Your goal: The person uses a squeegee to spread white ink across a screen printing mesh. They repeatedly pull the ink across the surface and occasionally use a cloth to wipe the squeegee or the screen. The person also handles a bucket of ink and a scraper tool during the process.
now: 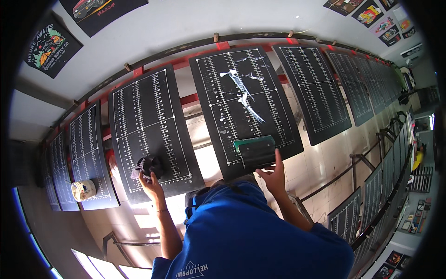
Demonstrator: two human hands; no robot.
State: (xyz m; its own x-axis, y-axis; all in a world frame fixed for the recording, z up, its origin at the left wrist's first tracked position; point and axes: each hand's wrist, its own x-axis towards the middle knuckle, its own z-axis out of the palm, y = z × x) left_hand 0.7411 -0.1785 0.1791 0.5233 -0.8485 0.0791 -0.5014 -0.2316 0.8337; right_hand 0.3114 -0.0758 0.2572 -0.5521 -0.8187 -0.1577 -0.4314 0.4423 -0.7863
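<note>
My left hand [152, 187] is closed on a crumpled dark cloth [149, 165], over the near end of a black board [144, 109] printed with white ruler lines. To the right, my right hand [274, 177] has its thumb and index finger apart, at the near right corner of a squeegee [258, 154]. That squeegee has a black body and a green blade edge, and lies flat on the near end of the middle board [209, 122]. Streaks of white paste [242, 89] run across the board's far half.
A smeared tub [84, 190] stands on a board at the left. More ruled boards [312, 93] line up along a red and dark metal frame [223, 45]. Printed pictures [55, 45] hang on the wall beyond. Another row of boards [346, 216] is at the right.
</note>
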